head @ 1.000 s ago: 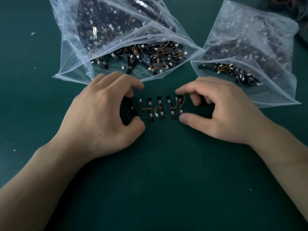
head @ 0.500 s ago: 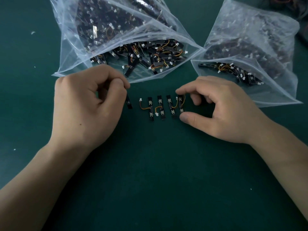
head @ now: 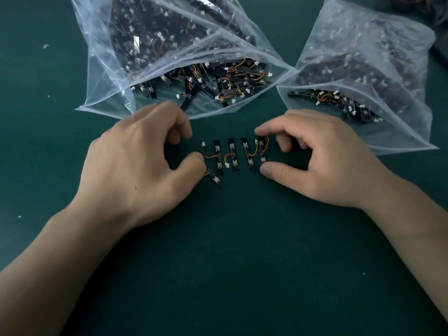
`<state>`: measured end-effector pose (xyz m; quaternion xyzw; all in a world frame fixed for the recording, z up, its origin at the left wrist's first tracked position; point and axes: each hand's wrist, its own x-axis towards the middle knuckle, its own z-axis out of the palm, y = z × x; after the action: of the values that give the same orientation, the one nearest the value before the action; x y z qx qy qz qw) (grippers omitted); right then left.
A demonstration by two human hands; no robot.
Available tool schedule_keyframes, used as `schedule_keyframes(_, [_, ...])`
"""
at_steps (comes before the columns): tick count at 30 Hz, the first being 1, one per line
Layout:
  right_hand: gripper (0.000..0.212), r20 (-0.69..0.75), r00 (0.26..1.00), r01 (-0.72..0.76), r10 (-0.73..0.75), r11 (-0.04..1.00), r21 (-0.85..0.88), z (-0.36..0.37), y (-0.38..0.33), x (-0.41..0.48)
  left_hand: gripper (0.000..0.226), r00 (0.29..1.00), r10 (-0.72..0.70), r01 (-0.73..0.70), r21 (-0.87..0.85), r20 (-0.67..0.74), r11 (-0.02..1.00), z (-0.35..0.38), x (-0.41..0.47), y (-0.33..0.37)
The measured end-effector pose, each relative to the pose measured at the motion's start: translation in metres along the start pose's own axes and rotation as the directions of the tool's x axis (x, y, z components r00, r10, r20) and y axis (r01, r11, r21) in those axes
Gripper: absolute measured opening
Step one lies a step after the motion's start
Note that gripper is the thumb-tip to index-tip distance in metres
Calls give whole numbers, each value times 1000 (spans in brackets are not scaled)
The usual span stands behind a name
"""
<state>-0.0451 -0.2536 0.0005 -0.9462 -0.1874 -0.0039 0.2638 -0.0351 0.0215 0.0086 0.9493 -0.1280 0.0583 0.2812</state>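
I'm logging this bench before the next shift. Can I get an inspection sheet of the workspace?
Surface: green mat with white specks.
Job's things: row of four black strips; tilted strip lies at its left end.
Clutter: left bag and right bag, both open and full of strips.
Grippers: left hand thumb touches tilted strip; right hand pinches rightmost strip.
Cables: short orange-yellow leads on the strips.
Surroundings: dark items top right, unclear.

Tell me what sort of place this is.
Probably an electronics assembly or packing bench: two clear plastic bags stuffed with small black circuit strips with orange wires, a row of the same strips on a dark green mat.
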Motion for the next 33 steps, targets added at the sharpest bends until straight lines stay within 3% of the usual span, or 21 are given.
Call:
schedule_keyframes(4, [46, -3, 1000, 5, -6, 1000, -3, 0, -1, 0, 58, 994, 55, -69, 160, 94, 985, -2, -2, 4])
schedule_keyframes(7, [46, -3, 1000, 6, -6, 1000, -6, 0, -1, 0, 63, 991, 60, -82, 195, 117, 977, -3, -1, 3])
schedule_keyframes(17, [48, -12, 1000, 4, -4, 1000, -2, 0, -2, -1, 43, 986, 80, -106, 177, 149, 978, -3, -1, -2])
schedule_keyframes(25, [49, -15, 1000, 2, -2, 1000, -3, 0, -1, 0, 39, 997, 63, -70, 151, 50, 986, 0, -3, -1])
schedule_keyframes(33, [48, -14, 1000, 1, -1, 1000, -8, 1, -1, 0, 27, 997, 62, -69, 172, 51, 983, 0, -2, -2])
